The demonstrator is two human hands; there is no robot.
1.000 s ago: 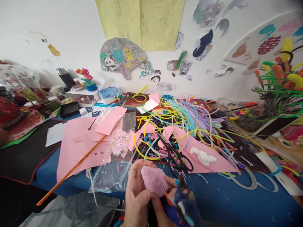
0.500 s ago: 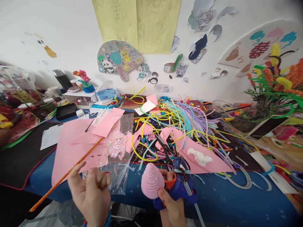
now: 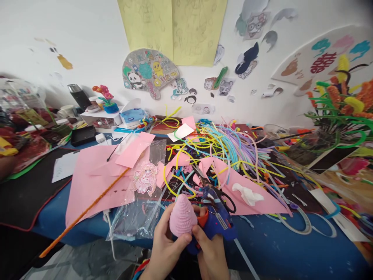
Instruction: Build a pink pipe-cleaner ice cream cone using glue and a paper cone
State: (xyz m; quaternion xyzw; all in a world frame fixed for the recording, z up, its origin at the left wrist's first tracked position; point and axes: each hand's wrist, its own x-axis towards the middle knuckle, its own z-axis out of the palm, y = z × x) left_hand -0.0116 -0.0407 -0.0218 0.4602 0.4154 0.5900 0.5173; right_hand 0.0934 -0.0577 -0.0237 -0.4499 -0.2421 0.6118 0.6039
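A pink ribbed cone [image 3: 183, 216], which looks like coiled pipe cleaner, points upward near the table's front edge. My left hand [image 3: 169, 241] is wrapped round its left side, thumb across the lower front. Beside it, my right hand [image 3: 211, 247] grips a blue hot glue gun [image 3: 224, 221] with an orange trigger, and its thumb touches the cone's lower right. A pale glue stick [image 3: 246, 258] sticks out below the gun. Black-handled scissors [image 3: 229, 200] lie just behind it. The gun's nozzle and the cone's underside are hidden.
Pink sheets [image 3: 87, 186] and a clear plastic bag [image 3: 131, 221] with a cartoon figure lie to the left. An orange pipe cleaner [image 3: 84, 212] slants across them. Loose pipe cleaners [image 3: 233, 144] pile up behind. A crumpled tissue [image 3: 247, 194] rests at right.
My left hand has moved right from above the plastic bag and closed round the pink cone. My right hand keeps the glue gun, with the cone slightly left of before.
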